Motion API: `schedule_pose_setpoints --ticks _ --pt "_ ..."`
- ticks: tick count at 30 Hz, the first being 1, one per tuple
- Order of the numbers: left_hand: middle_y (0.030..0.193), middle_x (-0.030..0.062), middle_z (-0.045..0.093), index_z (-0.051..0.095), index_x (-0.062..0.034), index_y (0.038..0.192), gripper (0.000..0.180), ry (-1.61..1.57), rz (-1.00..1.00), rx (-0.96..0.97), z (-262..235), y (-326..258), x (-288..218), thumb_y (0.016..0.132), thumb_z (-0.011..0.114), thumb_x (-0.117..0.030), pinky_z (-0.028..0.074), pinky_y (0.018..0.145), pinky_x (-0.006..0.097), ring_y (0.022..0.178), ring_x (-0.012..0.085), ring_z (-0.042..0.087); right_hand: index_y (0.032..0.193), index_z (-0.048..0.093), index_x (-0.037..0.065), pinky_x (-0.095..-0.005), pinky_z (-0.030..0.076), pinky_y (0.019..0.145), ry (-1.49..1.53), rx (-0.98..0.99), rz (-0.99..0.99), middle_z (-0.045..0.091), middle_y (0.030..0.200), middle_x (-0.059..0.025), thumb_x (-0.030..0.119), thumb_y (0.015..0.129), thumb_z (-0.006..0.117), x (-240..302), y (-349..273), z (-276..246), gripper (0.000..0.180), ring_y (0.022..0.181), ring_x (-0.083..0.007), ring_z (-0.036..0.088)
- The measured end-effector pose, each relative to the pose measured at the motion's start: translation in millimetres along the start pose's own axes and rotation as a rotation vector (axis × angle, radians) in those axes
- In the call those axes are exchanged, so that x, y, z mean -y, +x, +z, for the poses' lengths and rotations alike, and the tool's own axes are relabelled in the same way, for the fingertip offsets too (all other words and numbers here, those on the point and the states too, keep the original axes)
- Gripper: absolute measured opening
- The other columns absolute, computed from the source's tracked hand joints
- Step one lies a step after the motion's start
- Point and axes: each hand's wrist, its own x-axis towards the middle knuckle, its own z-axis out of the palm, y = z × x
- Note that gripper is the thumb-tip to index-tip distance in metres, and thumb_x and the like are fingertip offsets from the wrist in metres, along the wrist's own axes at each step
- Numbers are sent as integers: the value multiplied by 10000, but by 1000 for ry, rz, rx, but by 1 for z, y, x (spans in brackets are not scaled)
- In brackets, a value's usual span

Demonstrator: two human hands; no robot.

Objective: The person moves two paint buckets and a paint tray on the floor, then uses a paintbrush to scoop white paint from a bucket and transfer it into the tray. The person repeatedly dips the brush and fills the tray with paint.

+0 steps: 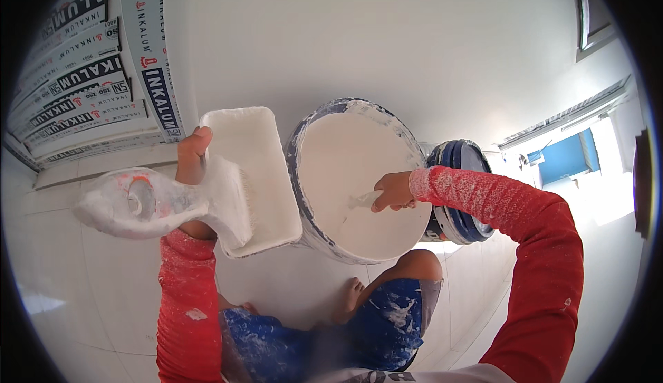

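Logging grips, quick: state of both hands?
Left hand: closed on white rectangular tray; grip on white paint-smeared brush unclear.
Right hand: closed on pale, paint-coated tool.

Bold repeated lettering, small numbers on stacked boards (76, 82); similar lettering, red emblems on long strip (153, 44); dark partial letters on shirt (442, 375).

White tray (259, 183) in left grip (192, 155)

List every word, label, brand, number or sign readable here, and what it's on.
Tall wrapped strip: large repeated lettering, red emblem; legible, wording not copied.
Wrapped bars at left: similar bold lettering and small marks, likewise not copied.
Shirt: dark letters, cut off by lower edge.
Brush: reddish marks, unreadable.
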Motion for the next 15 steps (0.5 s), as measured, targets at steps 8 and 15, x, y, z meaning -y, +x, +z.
schedule_pose_setpoints --ticks 8,15 --pt "1077 66 616 586 -63 1182 496 71 31 -17 8 1 2 874 615 -450 501 842 326 975 202 602 1115 632 138 -402 549 672 -1309 -789 -547 670 824 -51 174 877 633 -4 -3 -17 240 808 -246 701" --pt "1054 45 626 605 -82 1165 452 118 124 -77 3 5 1 896 590 -445 506 826 320 963 184 610 1023 666 167 -341 539 668 -1510 -880 -759 636 865 0 182 881 661 14 -68 -39 143 845 -206 667"
